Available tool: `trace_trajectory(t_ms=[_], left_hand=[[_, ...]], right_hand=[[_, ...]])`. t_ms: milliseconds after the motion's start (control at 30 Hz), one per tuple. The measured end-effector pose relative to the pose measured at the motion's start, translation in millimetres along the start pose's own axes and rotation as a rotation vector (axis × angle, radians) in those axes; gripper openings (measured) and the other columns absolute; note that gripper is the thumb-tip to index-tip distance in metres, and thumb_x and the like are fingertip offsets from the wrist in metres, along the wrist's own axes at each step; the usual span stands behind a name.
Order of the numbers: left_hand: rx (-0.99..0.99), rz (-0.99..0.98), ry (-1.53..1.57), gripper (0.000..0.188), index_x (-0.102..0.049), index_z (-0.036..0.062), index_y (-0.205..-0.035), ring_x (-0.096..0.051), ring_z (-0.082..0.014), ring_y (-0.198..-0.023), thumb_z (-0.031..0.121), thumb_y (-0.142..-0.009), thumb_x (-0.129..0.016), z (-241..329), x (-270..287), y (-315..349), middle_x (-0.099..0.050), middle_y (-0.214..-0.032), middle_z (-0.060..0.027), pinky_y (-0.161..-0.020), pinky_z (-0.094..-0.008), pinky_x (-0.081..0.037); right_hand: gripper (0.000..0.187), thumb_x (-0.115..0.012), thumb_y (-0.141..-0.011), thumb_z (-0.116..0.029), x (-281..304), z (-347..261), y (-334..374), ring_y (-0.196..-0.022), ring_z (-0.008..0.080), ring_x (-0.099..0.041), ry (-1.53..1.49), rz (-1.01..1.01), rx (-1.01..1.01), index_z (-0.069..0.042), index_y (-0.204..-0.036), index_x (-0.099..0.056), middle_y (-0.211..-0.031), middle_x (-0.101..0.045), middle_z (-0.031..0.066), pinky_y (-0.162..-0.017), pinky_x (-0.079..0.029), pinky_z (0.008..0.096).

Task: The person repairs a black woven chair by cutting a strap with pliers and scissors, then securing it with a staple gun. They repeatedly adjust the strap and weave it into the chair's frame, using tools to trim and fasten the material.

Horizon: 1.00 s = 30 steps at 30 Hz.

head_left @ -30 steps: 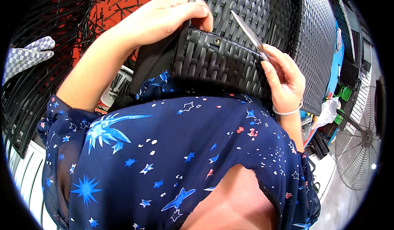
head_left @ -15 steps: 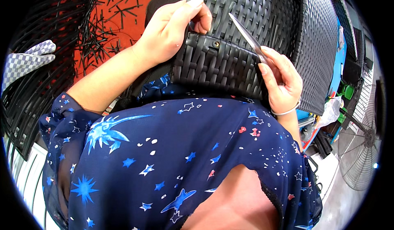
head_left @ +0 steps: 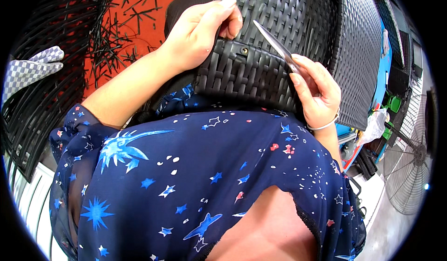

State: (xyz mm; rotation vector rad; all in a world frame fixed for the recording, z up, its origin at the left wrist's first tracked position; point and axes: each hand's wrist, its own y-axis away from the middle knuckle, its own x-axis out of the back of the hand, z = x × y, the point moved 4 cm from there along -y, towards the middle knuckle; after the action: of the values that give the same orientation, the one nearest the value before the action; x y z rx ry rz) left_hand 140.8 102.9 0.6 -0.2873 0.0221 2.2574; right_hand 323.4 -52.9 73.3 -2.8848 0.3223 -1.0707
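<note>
A black woven wicker furniture piece (head_left: 247, 74) lies across my lap, with a small screw hole at its bent edge. My left hand (head_left: 202, 32) is closed at the left corner of that edge, its thumb against the curled fingers. Whatever sits inside those fingers is hidden. In my right hand (head_left: 319, 91) is a pointed metal blade (head_left: 274, 42), pinched between thumb and fingers. Its tip points up and left over the weave, and whether it touches the strands I cannot tell.
Cut black strips (head_left: 135, 16) litter a red surface at the upper left. Bundled black strands (head_left: 46, 88) hang at the left beside a checkered cloth item (head_left: 35, 65). More black wicker (head_left: 356, 60) rises at the right, with a standing fan (head_left: 416, 156) beyond.
My right hand and the blade have shifted slightly to the left, and the tip sits a little lower. My left hand stays at the corner, almost unmoved.
</note>
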Motion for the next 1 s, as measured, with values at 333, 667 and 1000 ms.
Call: trace_trajectory(t_ms=[333, 667, 1000], left_hand=[[-0.091, -0.034, 0.075, 0.041, -0.055, 0.0009, -0.078, -0.051, -0.0144, -0.076, 0.023, -0.109, -0.039, 0.4, 0.8, -4.4, -0.054, -0.075, -0.0043, -0.077, -0.0295, -0.044], [-0.084, -0.058, 0.130, 0.042, -0.047, 0.0012, -0.072, -0.048, -0.0169, -0.075, 0.019, -0.108, -0.039, 1.7, -0.6, -7.1, -0.049, -0.072, -0.0052, -0.076, -0.0317, -0.042], [-0.069, -0.099, 0.081, 0.042, -0.051, 0.0010, -0.073, -0.049, -0.0173, -0.076, 0.021, -0.108, -0.038, 2.2, 3.1, -6.8, -0.053, -0.076, -0.0052, -0.078, -0.0318, -0.042]], right_hand=[[0.034, -0.074, -0.085, 0.001, 0.7, -2.9, -1.5, -0.065, 0.0116, -0.055, 0.007, -0.023, 0.039, -0.002, -0.119, -0.071, -0.081, -0.062, 0.0065, -0.059, -0.042, 0.0234], [0.034, -0.076, -0.084, 0.000, 1.2, -1.4, -1.3, -0.058, 0.0101, -0.048, 0.018, -0.013, 0.038, -0.005, -0.118, -0.072, -0.075, -0.060, 0.0041, -0.053, -0.037, 0.0240], [0.034, -0.077, -0.083, -0.002, 1.2, -1.2, -1.2, -0.057, 0.0093, -0.045, 0.016, -0.014, 0.012, -0.008, -0.117, -0.074, -0.073, -0.057, 0.0020, -0.051, -0.036, 0.0241]])
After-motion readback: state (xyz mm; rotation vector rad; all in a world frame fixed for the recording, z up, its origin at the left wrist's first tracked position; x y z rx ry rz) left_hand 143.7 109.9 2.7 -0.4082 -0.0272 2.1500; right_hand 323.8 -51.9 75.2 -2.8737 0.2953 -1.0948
